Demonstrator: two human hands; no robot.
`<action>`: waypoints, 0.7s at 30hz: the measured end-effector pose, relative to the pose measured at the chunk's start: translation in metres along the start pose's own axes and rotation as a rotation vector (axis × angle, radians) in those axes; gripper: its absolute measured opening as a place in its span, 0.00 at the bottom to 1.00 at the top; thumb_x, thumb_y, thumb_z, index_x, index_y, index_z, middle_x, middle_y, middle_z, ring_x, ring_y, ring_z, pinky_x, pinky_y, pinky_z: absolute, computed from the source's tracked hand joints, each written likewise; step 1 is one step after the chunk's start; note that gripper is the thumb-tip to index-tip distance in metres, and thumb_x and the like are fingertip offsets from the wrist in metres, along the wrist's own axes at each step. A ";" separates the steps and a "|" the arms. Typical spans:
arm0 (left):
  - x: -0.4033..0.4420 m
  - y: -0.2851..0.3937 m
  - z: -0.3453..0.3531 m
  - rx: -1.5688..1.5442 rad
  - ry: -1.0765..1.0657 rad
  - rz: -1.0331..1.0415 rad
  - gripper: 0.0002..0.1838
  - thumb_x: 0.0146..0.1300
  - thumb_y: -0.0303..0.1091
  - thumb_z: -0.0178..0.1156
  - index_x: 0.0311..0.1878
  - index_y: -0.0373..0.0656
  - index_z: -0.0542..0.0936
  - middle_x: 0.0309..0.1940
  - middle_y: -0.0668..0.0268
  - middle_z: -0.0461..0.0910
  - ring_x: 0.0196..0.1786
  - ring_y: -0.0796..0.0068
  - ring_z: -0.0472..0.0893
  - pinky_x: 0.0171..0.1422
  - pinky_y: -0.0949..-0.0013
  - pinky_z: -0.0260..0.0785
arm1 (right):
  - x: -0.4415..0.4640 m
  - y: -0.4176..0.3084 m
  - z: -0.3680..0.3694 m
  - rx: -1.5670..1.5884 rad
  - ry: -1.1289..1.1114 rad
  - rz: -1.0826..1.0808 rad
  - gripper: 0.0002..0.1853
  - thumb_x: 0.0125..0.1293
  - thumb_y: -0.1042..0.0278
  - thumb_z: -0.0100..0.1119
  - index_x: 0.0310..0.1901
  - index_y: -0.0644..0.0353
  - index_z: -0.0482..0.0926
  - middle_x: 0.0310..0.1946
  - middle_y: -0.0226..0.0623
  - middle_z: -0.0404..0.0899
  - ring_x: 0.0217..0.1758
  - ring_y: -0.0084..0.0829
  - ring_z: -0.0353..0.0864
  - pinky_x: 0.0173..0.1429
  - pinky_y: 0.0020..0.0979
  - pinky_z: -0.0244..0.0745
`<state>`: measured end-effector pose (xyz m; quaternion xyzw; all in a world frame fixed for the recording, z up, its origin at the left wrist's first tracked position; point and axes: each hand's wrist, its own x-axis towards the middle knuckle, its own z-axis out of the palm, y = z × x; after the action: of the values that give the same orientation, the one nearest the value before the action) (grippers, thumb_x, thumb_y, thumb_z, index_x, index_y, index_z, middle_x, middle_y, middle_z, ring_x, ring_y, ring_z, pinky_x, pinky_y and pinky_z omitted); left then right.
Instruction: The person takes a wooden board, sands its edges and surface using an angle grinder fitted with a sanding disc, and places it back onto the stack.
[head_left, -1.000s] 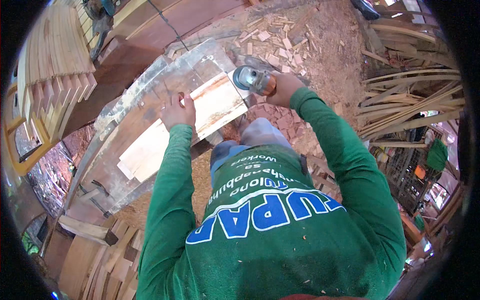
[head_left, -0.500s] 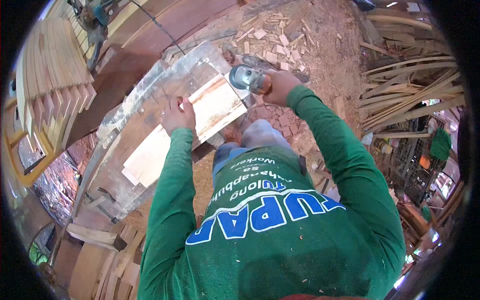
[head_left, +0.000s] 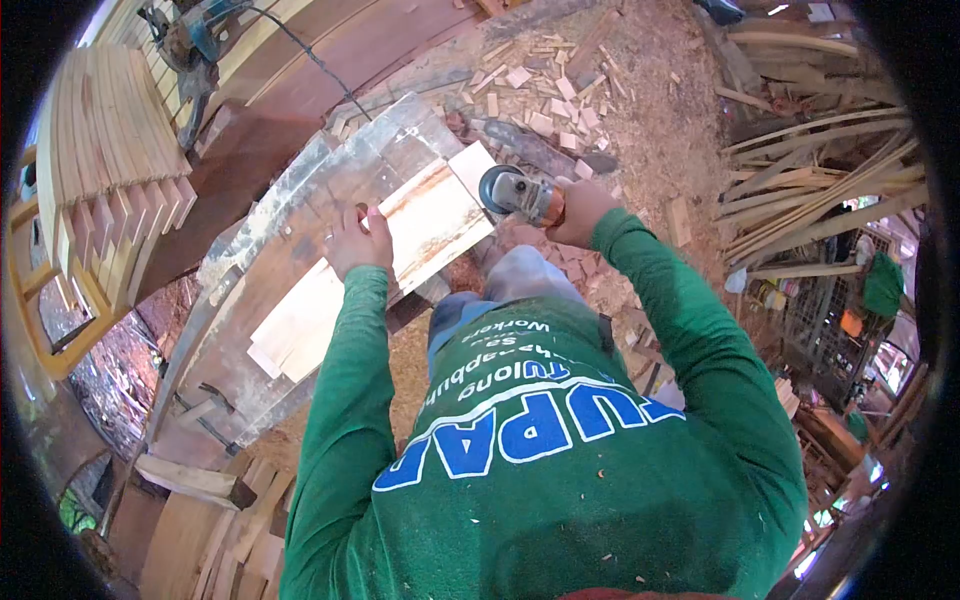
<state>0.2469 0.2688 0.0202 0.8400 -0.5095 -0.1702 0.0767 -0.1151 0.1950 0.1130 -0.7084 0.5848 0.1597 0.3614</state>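
A pale wooden board (head_left: 430, 222) with a brown streak lies slantwise across the workbench (head_left: 270, 255). My left hand (head_left: 358, 240) rests on the board's left edge, fingers curled against it. My right hand (head_left: 584, 212) is wrapped round the orange body of an angle grinder (head_left: 522, 193). The grinder's round disc is at the board's right end; I cannot tell whether it touches the wood.
Small wood offcuts (head_left: 560, 100) litter the sawdust-covered floor ahead. Stacked curved slats (head_left: 115, 130) stand at the left, near a clamp (head_left: 205, 410). Long wooden strips (head_left: 820, 180) are piled at the right. A cable (head_left: 318, 62) runs down towards the bench.
My right hand has brought the angle grinder right and slightly towards me along the board's end, exposing the far corner. My left hand stays at nearly the same spot on the board.
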 end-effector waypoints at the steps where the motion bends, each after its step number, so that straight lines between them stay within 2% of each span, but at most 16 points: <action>1: 0.000 -0.001 0.000 -0.006 -0.004 -0.005 0.21 0.72 0.56 0.54 0.51 0.48 0.82 0.49 0.58 0.83 0.48 0.51 0.83 0.57 0.43 0.70 | 0.003 0.000 0.000 0.005 0.019 0.003 0.30 0.46 0.54 0.77 0.48 0.63 0.81 0.40 0.57 0.87 0.48 0.58 0.87 0.56 0.48 0.84; 6: 0.001 0.002 -0.006 0.006 -0.040 0.011 0.20 0.73 0.55 0.54 0.50 0.49 0.82 0.48 0.60 0.83 0.48 0.53 0.83 0.58 0.46 0.68 | 0.023 -0.013 -0.018 -0.004 0.039 -0.068 0.26 0.48 0.52 0.74 0.45 0.61 0.86 0.42 0.54 0.89 0.48 0.54 0.89 0.55 0.48 0.85; 9: 0.000 -0.002 0.001 0.021 -0.021 0.020 0.19 0.73 0.54 0.54 0.50 0.50 0.83 0.48 0.62 0.83 0.48 0.55 0.82 0.59 0.48 0.67 | 0.054 -0.021 -0.012 0.022 0.085 -0.030 0.27 0.48 0.52 0.74 0.47 0.61 0.86 0.42 0.54 0.88 0.48 0.54 0.88 0.57 0.47 0.85; 10: 0.000 -0.003 0.001 0.039 -0.005 0.030 0.19 0.73 0.54 0.54 0.50 0.50 0.83 0.48 0.63 0.83 0.49 0.55 0.82 0.59 0.48 0.67 | 0.053 -0.034 -0.027 0.098 0.116 -0.082 0.26 0.48 0.52 0.74 0.45 0.61 0.87 0.42 0.55 0.88 0.48 0.54 0.89 0.56 0.46 0.85; 13: -0.001 0.000 -0.002 0.010 -0.005 0.021 0.19 0.73 0.54 0.54 0.50 0.50 0.82 0.49 0.64 0.83 0.50 0.56 0.82 0.59 0.48 0.67 | 0.053 -0.042 -0.045 0.073 0.056 -0.089 0.26 0.48 0.50 0.74 0.45 0.61 0.87 0.41 0.55 0.88 0.47 0.54 0.89 0.55 0.47 0.85; 16: -0.002 0.001 -0.002 0.024 -0.003 0.004 0.19 0.73 0.55 0.54 0.49 0.50 0.82 0.48 0.63 0.82 0.50 0.57 0.82 0.59 0.47 0.66 | 0.047 -0.027 -0.019 -0.020 0.032 -0.070 0.25 0.48 0.55 0.74 0.45 0.62 0.83 0.39 0.54 0.88 0.45 0.55 0.88 0.54 0.48 0.84; 19: -0.001 -0.001 -0.001 -0.008 0.004 0.012 0.19 0.73 0.55 0.54 0.48 0.50 0.82 0.49 0.63 0.82 0.50 0.57 0.82 0.60 0.47 0.66 | 0.028 -0.002 -0.001 -0.064 0.048 -0.167 0.30 0.50 0.49 0.72 0.52 0.59 0.84 0.41 0.53 0.88 0.48 0.53 0.88 0.54 0.50 0.85; 21: 0.000 0.000 -0.001 0.007 -0.009 0.007 0.19 0.73 0.55 0.54 0.48 0.50 0.82 0.49 0.63 0.82 0.50 0.57 0.82 0.60 0.47 0.66 | 0.004 0.002 0.004 -0.070 0.009 -0.103 0.30 0.50 0.49 0.72 0.53 0.58 0.83 0.42 0.52 0.88 0.48 0.53 0.88 0.54 0.51 0.84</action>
<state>0.2475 0.2693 0.0216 0.8376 -0.5135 -0.1719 0.0723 -0.1147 0.1949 0.1073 -0.7506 0.5431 0.1583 0.3414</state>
